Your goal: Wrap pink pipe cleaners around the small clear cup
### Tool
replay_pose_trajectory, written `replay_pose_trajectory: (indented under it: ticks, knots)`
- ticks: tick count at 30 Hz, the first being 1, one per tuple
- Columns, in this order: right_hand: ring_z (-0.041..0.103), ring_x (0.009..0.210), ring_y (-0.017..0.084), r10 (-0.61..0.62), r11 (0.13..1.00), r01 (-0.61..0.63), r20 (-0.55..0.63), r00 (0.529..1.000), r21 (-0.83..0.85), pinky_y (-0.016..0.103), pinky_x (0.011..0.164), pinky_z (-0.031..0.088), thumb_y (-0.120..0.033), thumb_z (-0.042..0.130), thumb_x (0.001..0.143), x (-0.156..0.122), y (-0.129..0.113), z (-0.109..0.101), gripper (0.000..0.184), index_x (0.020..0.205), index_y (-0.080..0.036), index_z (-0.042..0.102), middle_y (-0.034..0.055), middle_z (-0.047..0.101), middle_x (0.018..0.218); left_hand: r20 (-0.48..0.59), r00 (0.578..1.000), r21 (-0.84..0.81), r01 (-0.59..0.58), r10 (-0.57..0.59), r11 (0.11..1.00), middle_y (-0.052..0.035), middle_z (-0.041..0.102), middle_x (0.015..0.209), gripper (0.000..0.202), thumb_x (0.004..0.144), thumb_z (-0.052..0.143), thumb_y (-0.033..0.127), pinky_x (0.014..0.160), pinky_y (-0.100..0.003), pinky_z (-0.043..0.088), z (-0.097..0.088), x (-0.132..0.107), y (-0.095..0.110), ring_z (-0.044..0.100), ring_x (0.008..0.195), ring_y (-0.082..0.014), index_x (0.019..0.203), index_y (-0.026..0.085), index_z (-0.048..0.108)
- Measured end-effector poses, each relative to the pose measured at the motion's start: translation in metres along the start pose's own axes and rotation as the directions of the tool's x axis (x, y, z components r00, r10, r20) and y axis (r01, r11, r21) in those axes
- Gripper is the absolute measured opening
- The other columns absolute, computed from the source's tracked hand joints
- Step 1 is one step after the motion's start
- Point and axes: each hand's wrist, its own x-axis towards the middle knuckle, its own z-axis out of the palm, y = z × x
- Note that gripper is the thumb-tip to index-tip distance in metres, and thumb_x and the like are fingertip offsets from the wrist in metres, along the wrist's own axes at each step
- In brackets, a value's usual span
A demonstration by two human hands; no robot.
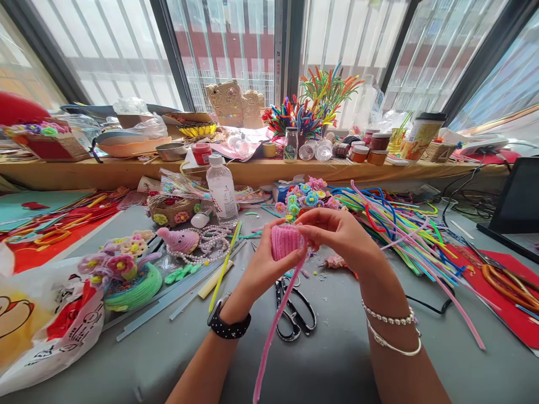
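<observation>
Both my hands meet above the grey table (337,348). My left hand (263,266) is closed around a pink coiled pipe-cleaner shape (285,240), fingers wrapped under it. My right hand (339,233) pinches the top of the same pink shape from the right. A long pink pipe-cleaner tail (273,331) hangs from the shape down toward me. Black scissors (295,311) lie on the table just below my hands. A black watch sits on my left wrist and two bracelets on my right wrist.
A big loose pile of coloured pipe cleaners (400,224) spreads to the right. A plastic bottle (222,191), a pink finished figure (181,240) with pearls, a green flower basket (130,280) and a plastic bag (46,325) stand left. A cluttered wooden shelf (126,167) runs behind.
</observation>
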Motion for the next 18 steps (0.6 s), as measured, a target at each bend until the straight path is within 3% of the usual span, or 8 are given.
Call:
replay_pose_trajectory:
  ticks: [8,13,18]
  knots:
    - [0.046,0.048,0.006,0.024,0.999,-0.023,0.056,0.998,-0.025,0.019,0.043,0.036,-0.035,0.071,0.069,-0.0015,0.0015,-0.0088,0.02,0.073,-0.016,0.065,-0.003,0.056,0.059,0.053,0.998,-0.041,0.044,-0.042,0.998,-0.0021,0.054,0.088,0.067,0.066,0.069,0.045,0.068,-0.029,0.041,0.001,0.0007,-0.0031,0.052,0.076,-0.0164,0.121,0.02,0.039]
    - [0.047,0.051,0.006,0.026,0.999,-0.024,0.046,0.999,-0.043,0.02,0.046,0.038,-0.032,0.069,0.071,-0.0007,0.0024,-0.0079,0.025,0.09,-0.017,0.068,-0.0021,0.059,0.063,0.035,0.998,-0.064,0.048,-0.046,0.997,-0.0036,0.052,0.091,0.066,0.066,0.068,0.048,0.068,-0.029,0.042,0.0027,0.0017,-0.0038,0.051,0.079,-0.0168,0.118,0.019,0.04]
    - [0.048,0.052,0.006,0.026,0.999,-0.025,0.03,0.999,-0.044,0.02,0.048,0.04,-0.03,0.068,0.071,-0.001,0.0018,-0.0074,0.016,0.078,-0.015,0.066,-0.0015,0.059,0.064,0.066,0.997,-0.021,0.029,-0.027,0.999,-0.0074,0.051,0.103,0.066,0.069,0.065,0.049,0.076,-0.033,0.042,0.0033,0.001,-0.0023,0.05,0.089,-0.0196,0.12,0.018,0.036]
